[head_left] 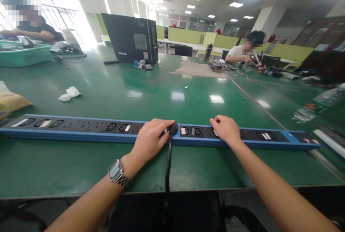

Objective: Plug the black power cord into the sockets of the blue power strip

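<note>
1 pwr strip (194, 139), 1 blk cable (168, 163). Own: 1 L hand (151, 136), 1 R hand (228, 130), 1 watch (115, 171). Elsewhere: 1 PC twr (126, 37), 1 grn basket (27, 56), 1 clr btl (319, 103), 1 blk flask (208, 52), 2 co-workers (234, 56), 2 wht scraps (72, 91).

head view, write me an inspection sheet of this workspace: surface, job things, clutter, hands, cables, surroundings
Surface: glossy green tabletop, with a pale worn patch farther back.
Job's things: blue power strip lying across the table; black cable fitting near its middle.
Clutter: white crumpled scraps, blue-and-white gloves, clear bottle, green basket.
Hands: left hand at the fitting, firmness of grip unclear; right hand on the strip, anything inside it hidden.
Cables: black cable runs from the fitting over the near table edge.
Surroundings: computer case, person at left, person at right, green partitions.
</note>
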A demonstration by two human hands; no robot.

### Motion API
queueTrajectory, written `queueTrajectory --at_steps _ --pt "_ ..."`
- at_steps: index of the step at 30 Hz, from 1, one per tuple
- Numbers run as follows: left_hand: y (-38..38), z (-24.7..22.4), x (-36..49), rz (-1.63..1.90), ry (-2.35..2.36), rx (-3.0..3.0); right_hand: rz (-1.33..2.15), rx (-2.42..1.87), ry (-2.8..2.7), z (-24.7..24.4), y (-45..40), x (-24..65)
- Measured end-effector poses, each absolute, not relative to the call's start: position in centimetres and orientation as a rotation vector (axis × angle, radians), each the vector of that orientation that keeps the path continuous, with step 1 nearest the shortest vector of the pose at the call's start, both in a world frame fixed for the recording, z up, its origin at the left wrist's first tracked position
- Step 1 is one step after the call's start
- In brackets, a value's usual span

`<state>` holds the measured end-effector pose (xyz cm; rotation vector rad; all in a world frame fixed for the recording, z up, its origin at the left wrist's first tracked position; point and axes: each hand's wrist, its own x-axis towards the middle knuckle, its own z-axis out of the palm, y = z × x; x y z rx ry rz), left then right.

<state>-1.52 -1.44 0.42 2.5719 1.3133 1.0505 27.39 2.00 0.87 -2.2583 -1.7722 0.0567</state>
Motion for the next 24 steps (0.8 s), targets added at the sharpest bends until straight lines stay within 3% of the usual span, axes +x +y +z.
queueTrajectory --at_steps 12,24 --pt "-2.1 1.1 -1.6 0.882 1.400 2.569 0.074 -2.250 -1.753 1.1 1.7 27.2" --pt "-1.0 0.7 -1.1 1.195 1.231 2.422 0.101 -2.128 -1.681 0.7 1.7 27.5"
